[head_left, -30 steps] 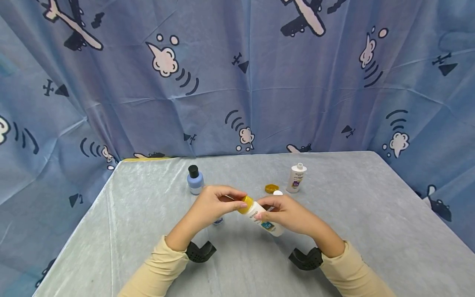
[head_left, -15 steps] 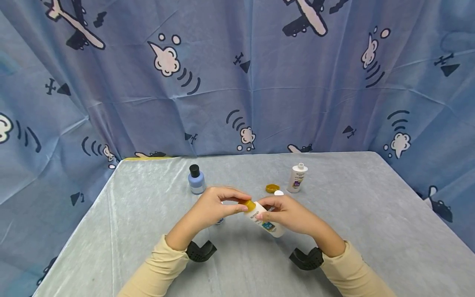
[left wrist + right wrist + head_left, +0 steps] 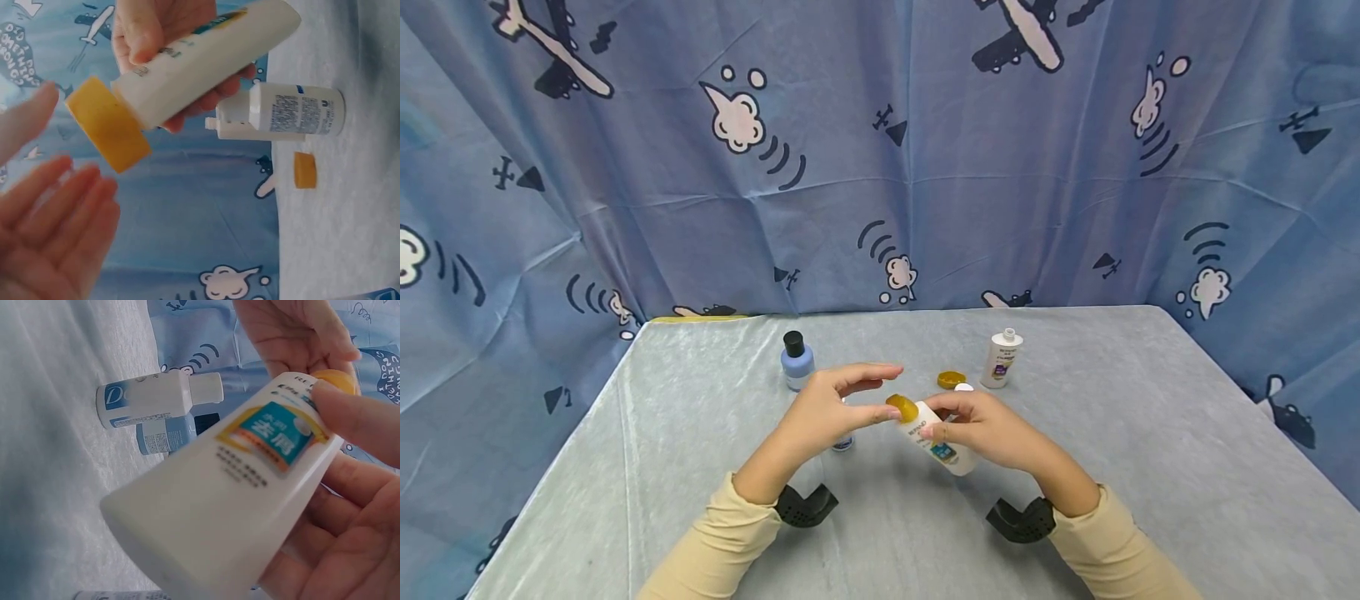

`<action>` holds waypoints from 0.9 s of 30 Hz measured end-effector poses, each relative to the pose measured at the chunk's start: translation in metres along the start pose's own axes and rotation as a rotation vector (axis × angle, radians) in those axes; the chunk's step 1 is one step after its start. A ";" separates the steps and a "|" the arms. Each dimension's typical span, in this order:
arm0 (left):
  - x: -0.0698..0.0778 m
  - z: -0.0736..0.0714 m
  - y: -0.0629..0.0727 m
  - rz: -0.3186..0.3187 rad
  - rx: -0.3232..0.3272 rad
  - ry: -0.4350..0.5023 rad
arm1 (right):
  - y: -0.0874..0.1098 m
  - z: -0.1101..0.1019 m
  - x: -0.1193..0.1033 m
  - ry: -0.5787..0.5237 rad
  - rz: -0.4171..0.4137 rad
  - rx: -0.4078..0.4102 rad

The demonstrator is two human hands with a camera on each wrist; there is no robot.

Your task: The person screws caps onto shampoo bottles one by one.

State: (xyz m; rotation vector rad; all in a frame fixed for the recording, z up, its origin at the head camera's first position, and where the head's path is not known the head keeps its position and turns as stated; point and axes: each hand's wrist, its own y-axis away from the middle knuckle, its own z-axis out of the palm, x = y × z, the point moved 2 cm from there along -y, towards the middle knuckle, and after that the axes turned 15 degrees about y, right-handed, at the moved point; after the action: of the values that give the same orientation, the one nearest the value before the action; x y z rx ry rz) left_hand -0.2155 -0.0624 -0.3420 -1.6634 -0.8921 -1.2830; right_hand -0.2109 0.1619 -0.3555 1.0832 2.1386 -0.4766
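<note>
My right hand (image 3: 985,429) grips a white shampoo bottle (image 3: 943,451) with a blue-green label, held tilted above the table. A yellow cap (image 3: 902,407) sits on the bottle's upper end, which points toward my left hand (image 3: 835,408). That left hand is beside the cap, its thumb and fingers spread apart. In the left wrist view a gap shows between the fingers (image 3: 81,187) and the yellow cap (image 3: 109,125). Seen from the right wrist, the right thumb (image 3: 356,419) lies along the front of the bottle near its cap.
On the grey cloth stand a blue bottle (image 3: 797,362) with a black cap and an uncapped white bottle (image 3: 1002,358). Near the latter lies another yellow cap (image 3: 951,380). Hands partly hide two white bottles, one white-topped (image 3: 963,387), one blue-labelled (image 3: 147,399). A patterned curtain (image 3: 880,167) hangs behind.
My left fingers pinched the yellow cap earlier; now they have spread and lifted off it, baring its top. The right hand keeps its grip on the bottle, nearly unmoved.
</note>
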 end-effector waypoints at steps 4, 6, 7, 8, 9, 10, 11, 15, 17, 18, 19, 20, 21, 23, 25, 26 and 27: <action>0.002 0.002 0.002 -0.073 0.174 -0.022 | 0.000 -0.001 0.001 0.028 0.004 0.037; 0.002 0.006 0.002 -0.094 0.217 -0.056 | -0.001 -0.001 0.002 0.033 0.006 0.055; 0.002 0.008 0.002 -0.098 0.227 -0.073 | -0.001 0.000 0.002 0.032 0.007 0.059; 0.003 0.010 0.002 -0.099 0.231 -0.086 | -0.001 0.000 0.002 0.030 0.003 0.062; 0.003 0.011 0.003 -0.101 0.233 -0.093 | -0.001 0.000 0.002 0.029 -0.001 0.064; 0.004 0.013 0.003 -0.099 0.233 -0.097 | -0.001 0.000 0.002 0.031 0.000 0.064; 0.005 0.014 0.003 -0.098 0.229 -0.104 | -0.002 0.001 0.002 0.025 -0.002 0.061; 0.006 0.017 0.004 -0.091 0.212 -0.113 | -0.002 0.002 0.001 0.021 -0.004 0.049; 0.005 0.017 0.004 -0.086 0.198 -0.105 | -0.002 0.002 0.000 0.019 -0.006 0.045; 0.004 0.017 0.003 -0.086 0.189 -0.094 | -0.002 0.002 0.000 0.017 -0.010 0.043; 0.003 0.017 0.003 -0.081 0.181 -0.084 | -0.001 0.001 0.000 0.014 -0.012 0.042; 0.003 0.016 0.003 -0.079 0.171 -0.071 | -0.001 0.001 0.000 0.013 -0.011 0.041; 0.003 0.016 0.003 -0.078 0.161 -0.054 | -0.001 0.001 0.001 0.010 -0.008 0.038; 0.003 0.015 0.002 -0.072 0.139 -0.024 | -0.001 0.000 0.001 0.009 -0.004 0.037; 0.003 0.015 0.002 -0.065 0.117 -0.002 | -0.001 -0.001 0.001 0.016 0.002 0.040; 0.003 0.014 0.002 -0.064 0.108 0.009 | -0.001 -0.001 0.001 0.018 0.004 0.040; 0.003 0.014 0.003 -0.063 0.099 0.015 | 0.000 -0.002 0.001 0.022 0.005 0.041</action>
State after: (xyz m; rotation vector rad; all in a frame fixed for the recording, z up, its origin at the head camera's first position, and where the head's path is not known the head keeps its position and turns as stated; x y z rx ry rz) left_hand -0.2072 -0.0505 -0.3414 -1.5576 -0.9897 -1.2709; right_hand -0.2123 0.1631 -0.3551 1.1208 2.1530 -0.5100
